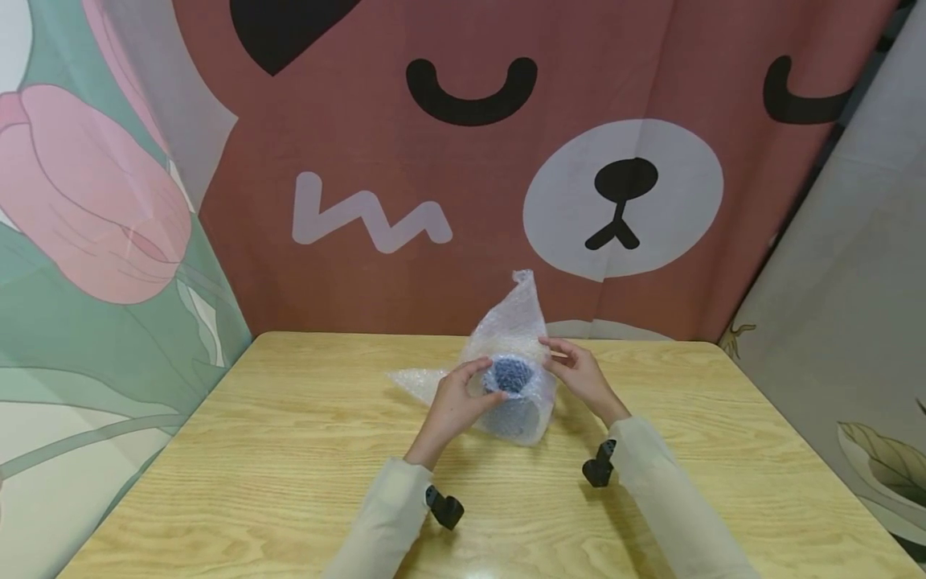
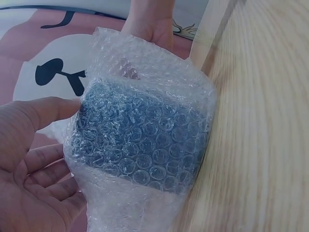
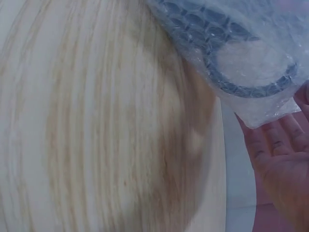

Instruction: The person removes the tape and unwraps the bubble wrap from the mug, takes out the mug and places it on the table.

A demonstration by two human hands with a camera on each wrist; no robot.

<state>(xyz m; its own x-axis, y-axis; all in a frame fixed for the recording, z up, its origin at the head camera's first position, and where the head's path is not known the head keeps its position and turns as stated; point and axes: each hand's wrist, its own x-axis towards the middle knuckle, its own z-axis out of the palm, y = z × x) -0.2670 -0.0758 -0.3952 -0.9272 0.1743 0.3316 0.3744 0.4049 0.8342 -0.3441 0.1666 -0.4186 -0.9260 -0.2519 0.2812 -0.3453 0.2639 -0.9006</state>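
Observation:
A blue, cup-like round thing [image 1: 512, 376] lies inside clear bubble wrap [image 1: 506, 326] near the back of the table. Thumb and fingers of my left hand [image 1: 454, 402] hold its left side; in the left wrist view the thumb of the left hand [image 2: 34, 154] presses the wrap's edge. My right hand [image 1: 582, 376] grips the wrap along its right side. From the right wrist, a blue ring [image 3: 263, 91] with a pale middle shows through the wrap, and the right hand [image 3: 285, 159] has its fingers partly behind the plastic.
One loose corner of wrap [image 1: 419, 383] spreads left over the wooden table [image 1: 289, 482], while another end stands up toward the back. A printed cloth [image 1: 362, 289] hangs behind the table's far edge, with more curtains at both sides.

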